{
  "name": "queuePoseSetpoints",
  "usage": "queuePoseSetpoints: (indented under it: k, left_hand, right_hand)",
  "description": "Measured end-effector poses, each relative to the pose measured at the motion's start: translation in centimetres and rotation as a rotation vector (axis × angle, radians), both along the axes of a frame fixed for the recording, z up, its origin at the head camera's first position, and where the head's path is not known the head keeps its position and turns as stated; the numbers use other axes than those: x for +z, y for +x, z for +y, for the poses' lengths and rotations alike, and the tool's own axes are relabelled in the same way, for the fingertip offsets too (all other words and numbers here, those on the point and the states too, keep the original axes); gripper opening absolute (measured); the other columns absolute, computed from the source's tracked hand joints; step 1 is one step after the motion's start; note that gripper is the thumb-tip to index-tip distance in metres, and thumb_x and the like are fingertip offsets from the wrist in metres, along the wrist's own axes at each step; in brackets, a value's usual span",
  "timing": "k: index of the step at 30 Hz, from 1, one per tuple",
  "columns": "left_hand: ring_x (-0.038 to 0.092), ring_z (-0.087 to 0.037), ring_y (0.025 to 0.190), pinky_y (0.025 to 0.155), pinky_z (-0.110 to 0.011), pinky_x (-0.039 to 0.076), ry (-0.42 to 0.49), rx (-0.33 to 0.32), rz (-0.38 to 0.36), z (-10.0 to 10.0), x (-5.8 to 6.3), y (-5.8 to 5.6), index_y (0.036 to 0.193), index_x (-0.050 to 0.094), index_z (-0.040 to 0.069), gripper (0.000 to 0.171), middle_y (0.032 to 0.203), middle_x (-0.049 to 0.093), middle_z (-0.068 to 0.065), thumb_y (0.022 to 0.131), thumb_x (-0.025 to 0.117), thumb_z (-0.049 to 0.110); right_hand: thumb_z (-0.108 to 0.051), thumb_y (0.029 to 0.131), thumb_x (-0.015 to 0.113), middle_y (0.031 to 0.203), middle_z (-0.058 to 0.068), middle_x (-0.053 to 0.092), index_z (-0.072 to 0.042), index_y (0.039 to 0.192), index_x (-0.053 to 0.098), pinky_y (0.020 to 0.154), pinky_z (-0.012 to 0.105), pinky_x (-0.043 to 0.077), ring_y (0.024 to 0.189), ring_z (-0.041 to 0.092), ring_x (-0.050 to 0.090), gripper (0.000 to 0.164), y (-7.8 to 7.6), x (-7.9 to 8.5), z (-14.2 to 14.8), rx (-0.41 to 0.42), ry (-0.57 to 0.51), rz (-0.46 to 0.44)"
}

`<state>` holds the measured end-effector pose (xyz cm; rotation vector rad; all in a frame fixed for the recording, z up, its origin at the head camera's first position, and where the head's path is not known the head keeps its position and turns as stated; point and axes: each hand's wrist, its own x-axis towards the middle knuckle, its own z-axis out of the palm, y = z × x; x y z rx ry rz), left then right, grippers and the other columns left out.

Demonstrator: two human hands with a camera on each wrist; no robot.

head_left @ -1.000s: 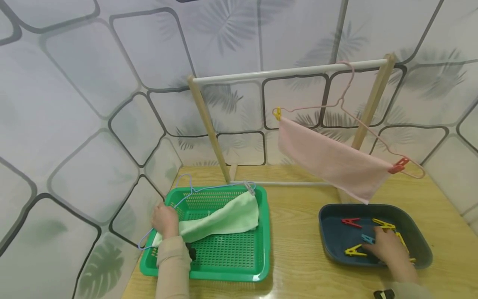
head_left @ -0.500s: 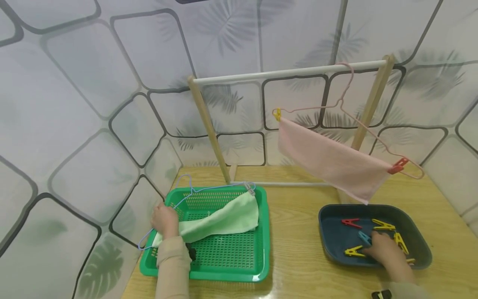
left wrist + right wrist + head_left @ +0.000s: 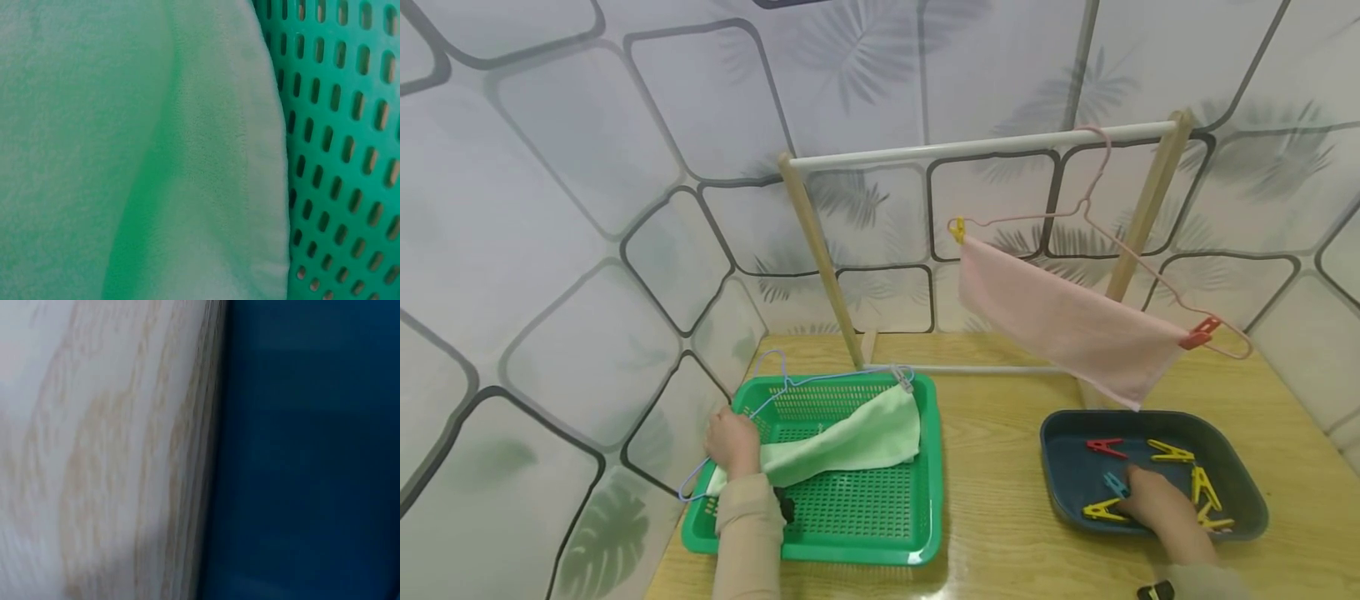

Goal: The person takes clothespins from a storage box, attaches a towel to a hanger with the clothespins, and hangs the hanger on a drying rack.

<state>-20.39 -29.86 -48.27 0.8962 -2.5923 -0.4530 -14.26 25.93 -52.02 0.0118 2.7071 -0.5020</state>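
My left hand grips the blue wire clothes hanger at the basket's left side, above one end of the pale green towel. A grey clothespin clips the towel's other end to the hanger. In the left wrist view the towel fills most of the picture. My right hand reaches down into the dark blue tub, fingertips at a blue clothespin and thumb beside a yellow clothespin. I cannot tell whether the fingers pinch the blue one.
The green basket stands under the towel. Red and yellow clothespins lie in the tub. Behind, a rack's white rail carries a pink hanger with a pink towel clipped on.
My right hand has shifted left inside the tub. The blue clothespin has moved left and turned with it, and the nearby yellow one has slid slightly left. My left hand stays put.
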Motion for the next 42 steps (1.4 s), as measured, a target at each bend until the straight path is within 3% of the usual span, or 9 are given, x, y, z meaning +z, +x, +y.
queuePoseSetpoints:
  k: [11, 19, 25, 34, 42]
  left_hand:
    - [0.041, -0.035, 0.079, 0.066, -0.045, 0.032, -0.005, -0.010, 0.020, 0.0, -0.1, 0.1, 0.091, 0.047, -0.006, 0.022, 0.086, 0.045, -0.021, 0.079, 0.036, 0.009]
    - [0.042, -0.035, 0.078, 0.066, -0.045, 0.032, -0.010, -0.011, 0.031, 0.0, 0.0, 0.1, 0.090, 0.047, -0.006, 0.022, 0.086, 0.045, -0.021, 0.080, 0.036, 0.009]
    - [0.042, -0.036, 0.077, 0.065, -0.045, 0.032, -0.015, -0.013, 0.038, 0.1, 0.0, 0.1, 0.090, 0.048, -0.006, 0.021, 0.086, 0.045, -0.021, 0.080, 0.036, 0.008]
    - [0.042, -0.035, 0.079, 0.066, -0.046, 0.032, -0.004, -0.012, -0.001, 0.0, 0.0, 0.1, 0.093, 0.047, -0.006, 0.024, 0.088, 0.044, -0.021, 0.080, 0.035, 0.010]
    - [0.041, -0.035, 0.081, 0.066, -0.046, 0.031, -0.006, -0.011, -0.002, 0.0, -0.1, 0.0, 0.092, 0.046, -0.006, 0.023, 0.088, 0.044, -0.021, 0.080, 0.035, 0.010]
  right_hand:
    - [-0.018, 0.062, 0.062, 0.064, 0.004, 0.045, -0.002, 0.078, 0.045, 0.045, 0.036, 0.033, 0.057, 0.020, 0.043, 0.028, 0.2, 0.2, -0.2, -0.019, -0.010, -0.004]
    - [-0.018, 0.064, 0.060, 0.064, 0.007, 0.046, 0.001, 0.077, 0.045, 0.046, 0.038, 0.034, 0.057, 0.022, 0.044, 0.028, 0.5, 0.7, -0.3, -0.007, -0.002, 0.097]
    - [-0.019, 0.064, 0.061, 0.064, 0.008, 0.048, 0.002, 0.078, 0.044, 0.045, 0.038, 0.035, 0.058, 0.023, 0.046, 0.031, 0.8, 1.2, -0.7, -0.014, -0.002, 0.110]
    - [-0.018, 0.063, 0.061, 0.067, 0.009, 0.048, 0.003, 0.081, 0.046, 0.044, 0.037, 0.035, 0.059, 0.024, 0.047, 0.032, 1.8, 1.3, -1.3, -0.062, -0.022, 0.201]
    - [-0.020, 0.065, 0.061, 0.076, 0.018, 0.048, 0.006, 0.089, 0.045, 0.046, 0.039, 0.037, 0.065, 0.032, 0.047, 0.039, 2.2, 0.9, -1.5, -0.132, -0.068, 0.290]
